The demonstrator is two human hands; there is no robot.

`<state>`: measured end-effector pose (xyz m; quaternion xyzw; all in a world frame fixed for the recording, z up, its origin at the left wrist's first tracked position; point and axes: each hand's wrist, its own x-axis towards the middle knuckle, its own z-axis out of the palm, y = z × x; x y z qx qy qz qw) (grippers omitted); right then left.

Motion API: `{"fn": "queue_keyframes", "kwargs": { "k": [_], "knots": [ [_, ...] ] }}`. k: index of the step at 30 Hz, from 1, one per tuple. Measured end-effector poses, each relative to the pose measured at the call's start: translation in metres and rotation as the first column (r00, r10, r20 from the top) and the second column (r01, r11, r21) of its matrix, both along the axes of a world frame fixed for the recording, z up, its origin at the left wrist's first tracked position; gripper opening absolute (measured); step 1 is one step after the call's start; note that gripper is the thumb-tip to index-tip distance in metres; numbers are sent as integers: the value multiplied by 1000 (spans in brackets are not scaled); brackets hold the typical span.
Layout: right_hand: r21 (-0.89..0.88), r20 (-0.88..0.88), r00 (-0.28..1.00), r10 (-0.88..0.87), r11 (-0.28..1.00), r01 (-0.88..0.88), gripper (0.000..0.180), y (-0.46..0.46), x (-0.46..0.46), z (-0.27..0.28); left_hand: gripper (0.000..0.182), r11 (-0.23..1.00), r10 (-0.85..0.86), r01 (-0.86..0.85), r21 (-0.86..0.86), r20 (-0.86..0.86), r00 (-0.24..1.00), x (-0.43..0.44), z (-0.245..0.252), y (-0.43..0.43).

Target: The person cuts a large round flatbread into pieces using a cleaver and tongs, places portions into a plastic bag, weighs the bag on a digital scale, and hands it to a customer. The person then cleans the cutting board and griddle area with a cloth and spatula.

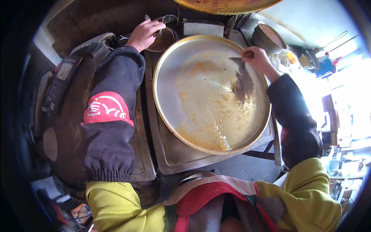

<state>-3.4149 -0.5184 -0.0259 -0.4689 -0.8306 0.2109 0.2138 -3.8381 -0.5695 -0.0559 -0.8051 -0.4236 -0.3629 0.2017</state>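
Observation:
A large round shallow metal pan (pixel 188 87) lies before me, its floor streaked with yellowish-brown oily residue. Clear liquid (pixel 223 140) pools near its front rim. At the pan's right rear, my right hand (pixel 258 58) grips the wooden handle of a scraper (pixel 237 60), whose metal blade is over the pan. A dark brown patch (pixel 243 85) spreads just in front of the blade; whether it is residue or reflection is unclear. My left hand (pixel 146 33) is closed around a metal utensil (pixel 158 32), partly hidden by the fingers, above a pot of brown liquid (pixel 163 40) behind the pan.
Under the pan is a metal worktop (pixel 179 162). A deep pot with pinkish-brown contents (pixel 271 34) stands at the right rear, near plastic containers (pixel 287 59). Another round pan (pixel 229 6) shows at the top edge. A dark printed box (pixel 63 75) leans at left.

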Motion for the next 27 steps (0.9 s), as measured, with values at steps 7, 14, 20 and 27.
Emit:
{"fn": "queue_keyframes", "kwargs": {
  "k": [7, 14, 20, 27],
  "knots": [
    [243, 102, 992, -80, 969, 53, 23, 78, -35, -33, 42, 1000, 16, -15, 6, -162, 987, -12, -10, 2],
    [-192, -46, 952, 302, 933, -305, 15, 12, -136, -4, 18, 987, 106, -64, -150, 295, 949, -12, -20, 1],
    [-237, 26, 797, 603, 778, -582, 18, -69, -143, 17, 13, 992, 116, -74, -101, 509, 853, -17, -26, 4],
    [-239, -23, 561, 827, 541, -807, 22, -148, -107, 26, 11, 992, 125, -97, -80, 605, 786, -18, -34, 3]
  ]
}}
